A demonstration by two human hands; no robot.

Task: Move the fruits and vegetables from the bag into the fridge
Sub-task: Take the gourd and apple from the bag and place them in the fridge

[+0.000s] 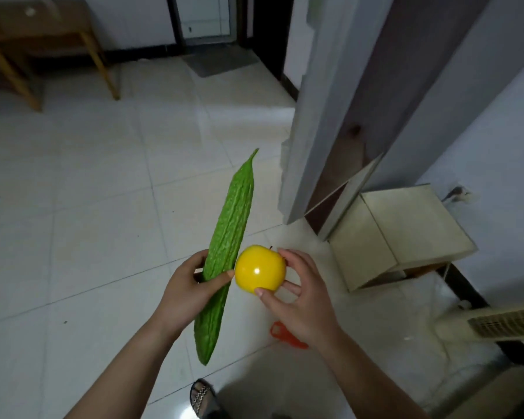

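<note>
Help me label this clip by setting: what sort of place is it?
Probably a room in a home. A white tiled floor, a wooden table against the wall and a doormat by a doorway show it, while bare hands hold a bitter gourd and a yellow apple.

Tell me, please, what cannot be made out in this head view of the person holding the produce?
- The bag: not in the head view at all.
- Fridge interior: hidden behind the open grey door.
- Orange object on the floor: partly covered by the right hand, so unidentifiable.
- Bitter gourd: its middle is covered by the left hand.
- Yellow apple: far side hidden.
</note>
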